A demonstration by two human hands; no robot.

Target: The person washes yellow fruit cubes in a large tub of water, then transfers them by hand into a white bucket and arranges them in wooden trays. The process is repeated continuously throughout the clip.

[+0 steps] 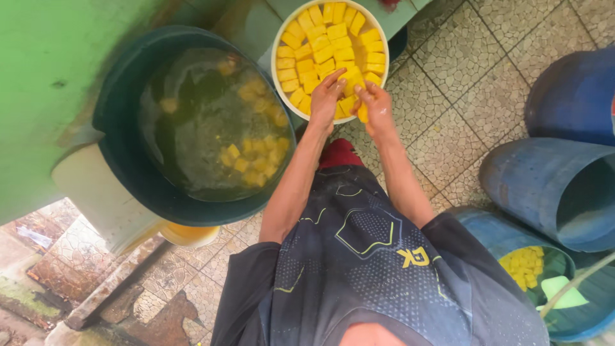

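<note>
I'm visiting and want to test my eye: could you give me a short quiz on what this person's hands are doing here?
1. True or false: the right hand holds a yellow block.
2. Where does the left hand rest? A) in the dark tub B) on the white basin of yellow blocks
3. What floats in the dark tub's liquid?

Key: 1 true; 2 B; 3 yellow blocks.

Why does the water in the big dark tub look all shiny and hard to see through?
In the head view, daylight glares off the water in the dark tub, blurring the yellow cubes beneath; the cubes in the white bowl look sharp, and the tiles curve at the edges.
</note>
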